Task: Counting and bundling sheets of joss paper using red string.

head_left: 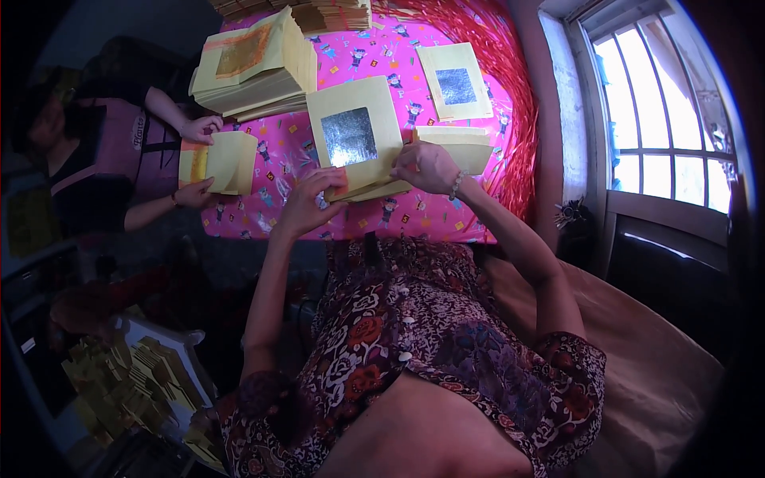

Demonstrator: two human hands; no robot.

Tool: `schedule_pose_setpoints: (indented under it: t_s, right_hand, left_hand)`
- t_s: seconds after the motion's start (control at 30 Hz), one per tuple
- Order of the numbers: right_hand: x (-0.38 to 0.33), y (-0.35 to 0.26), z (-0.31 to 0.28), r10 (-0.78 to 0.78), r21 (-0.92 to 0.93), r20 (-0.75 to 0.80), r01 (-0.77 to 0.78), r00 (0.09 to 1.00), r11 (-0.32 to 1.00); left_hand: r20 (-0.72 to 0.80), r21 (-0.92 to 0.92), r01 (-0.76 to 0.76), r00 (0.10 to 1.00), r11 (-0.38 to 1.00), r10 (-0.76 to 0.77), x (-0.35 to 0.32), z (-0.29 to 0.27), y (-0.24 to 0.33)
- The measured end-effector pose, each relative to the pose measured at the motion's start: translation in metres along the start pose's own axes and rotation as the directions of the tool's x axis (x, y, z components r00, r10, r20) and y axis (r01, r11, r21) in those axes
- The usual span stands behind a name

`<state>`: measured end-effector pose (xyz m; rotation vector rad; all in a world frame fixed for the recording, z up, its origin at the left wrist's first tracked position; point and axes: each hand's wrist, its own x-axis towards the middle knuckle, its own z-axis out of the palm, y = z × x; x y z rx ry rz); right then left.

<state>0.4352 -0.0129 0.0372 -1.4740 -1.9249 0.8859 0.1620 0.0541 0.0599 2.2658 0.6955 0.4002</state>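
Note:
A pale yellow paper sheet with a shiny silver square lies tilted on the table before me. My left hand grips its lower left corner, thumb beneath and fingers on top, where a small orange patch shows. At the lower right edge, my right hand is closed with its fingers pinching the paper; the fingertips are partly hidden. The sheet's lower edge curls up between the two hands. Just beyond my right hand lies a small stack of yellow paper, and farther back is another silver-square sheet.
A tall stack of yellow paper stands at the back left of the pink patterned tablecloth. Red shiny strands hang along the right edge. At left, a co-worker's hands handle a folded yellow paper. A barred window is on the right.

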Motion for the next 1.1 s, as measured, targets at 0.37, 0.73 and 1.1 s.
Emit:
schedule_pose_setpoints:
  t_s: [0.37,0.73,1.1]
  right_hand:
    - [0.001,0.001,0.002,0.007,-0.011,-0.014,-0.007,1.000,1.000]
    - [-0.002,-0.008,0.004,-0.133,-0.217,-0.028,0.124,0.991,0.968]
    - [-0.014,-0.006,0.012,-0.367,-0.253,0.067,0.371,0.928,0.893]
  left_hand:
    - [-0.002,-0.015,0.009,1.000,1.000,-0.010,0.000,-0.001,0.001]
    - [-0.029,-0.043,0.016,0.999,0.999,-0.018,0.000,0.002,-0.008]
    - [-0.026,-0.077,0.041,0.999,0.996,-0.043,0.001,0.000,-0.009]
